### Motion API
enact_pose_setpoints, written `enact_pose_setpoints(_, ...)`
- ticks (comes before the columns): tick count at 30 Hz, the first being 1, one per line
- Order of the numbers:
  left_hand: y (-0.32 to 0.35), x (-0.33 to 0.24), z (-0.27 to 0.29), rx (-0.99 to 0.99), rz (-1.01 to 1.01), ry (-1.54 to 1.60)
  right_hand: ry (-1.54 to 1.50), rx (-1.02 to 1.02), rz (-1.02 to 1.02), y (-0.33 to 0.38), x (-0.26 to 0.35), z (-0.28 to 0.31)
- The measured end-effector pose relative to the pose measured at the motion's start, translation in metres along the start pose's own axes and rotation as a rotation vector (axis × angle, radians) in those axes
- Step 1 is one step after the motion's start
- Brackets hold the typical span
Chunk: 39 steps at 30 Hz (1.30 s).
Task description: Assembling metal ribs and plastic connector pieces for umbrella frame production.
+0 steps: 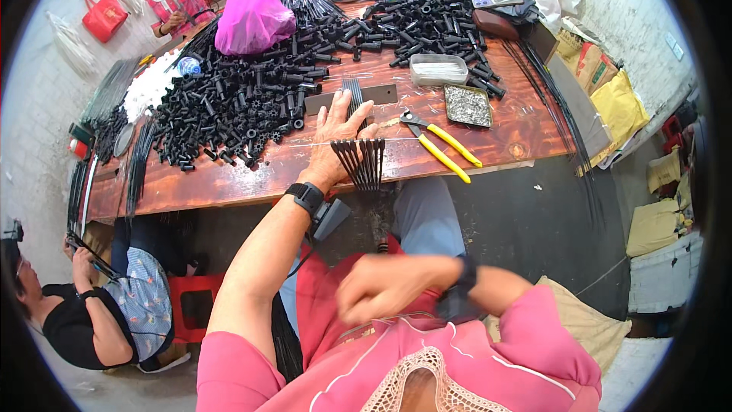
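Note:
Palm down, my left hand (pixel 335 136) presses on a row of thin black rods (pixel 361 164) laid side by side at the table's front edge. Its fingers are stretched out and apart. Wider ends of the rods hang over the edge, while their thin ends run past a flat metal bar (pixel 316 103). My right hand (pixel 393 287) is off the table, close to my body above my lap. It is bent and smeared by motion, so whether it holds anything cannot be told. Yellow-handled pliers (pixel 446 151) lie with jaws apart to the right of the rods.
Heaps of black tubular parts (pixel 229 103) cover the table's left and back. A clear plastic box (pixel 438 70) and a tin of small metal pieces (pixel 468 107) stand at right. A pink bag (pixel 255 8) sits behind. Two other people (pixel 107 313) work at far left and lower left.

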<state>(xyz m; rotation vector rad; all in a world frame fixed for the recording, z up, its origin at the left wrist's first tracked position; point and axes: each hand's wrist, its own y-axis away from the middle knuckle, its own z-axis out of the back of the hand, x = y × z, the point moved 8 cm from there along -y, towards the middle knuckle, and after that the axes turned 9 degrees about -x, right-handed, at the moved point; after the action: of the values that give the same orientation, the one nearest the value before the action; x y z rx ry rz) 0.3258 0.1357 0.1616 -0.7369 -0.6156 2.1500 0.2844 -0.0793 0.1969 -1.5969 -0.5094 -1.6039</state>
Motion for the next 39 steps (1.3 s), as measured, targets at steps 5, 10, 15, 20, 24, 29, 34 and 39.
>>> enact_pose_setpoints(5, -0.008, -0.003, 0.001, 0.015, -0.039, -0.026, 0.748, -0.629, -0.188, 0.053, 0.033, 0.148)
enact_pose_setpoints(10, -0.006, -0.001, -0.008, 0.088, -0.069, -0.061, 0.978, -0.458, 0.127, 0.008, 0.037, 0.155)
enact_pose_setpoints(15, -0.004, -0.002, -0.009, 0.071, -0.071, 0.0, 0.886, -0.296, -0.059, -0.016, 0.001, 0.152)
enact_pose_setpoints(20, -0.017, -0.015, 0.007, 0.064, -0.205, 0.222, 1.052, -0.238, 0.002, -0.03, 0.033, 0.157)
enact_pose_setpoints(24, -0.048, -0.044, 0.041, 0.283, 0.4, 1.125, 0.85, -0.438, 0.13, -0.037, 0.102, 0.198)
enact_pose_setpoints(29, -0.077, -0.047, 0.073, 0.09, 0.24, 1.068, 0.861, -0.562, 0.002, -0.042, 0.196, 0.207)
enact_pose_setpoints(34, -0.041, -0.091, 0.094, 0.386, 0.305, 1.352, 0.773, -0.431, 0.102, -0.043, 0.239, 0.198)
enact_pose_setpoints(39, 0.014, -0.117, 0.117, 0.369, 0.356, 1.303, 0.741, -0.369, 0.04, -0.063, 0.216, 0.189)
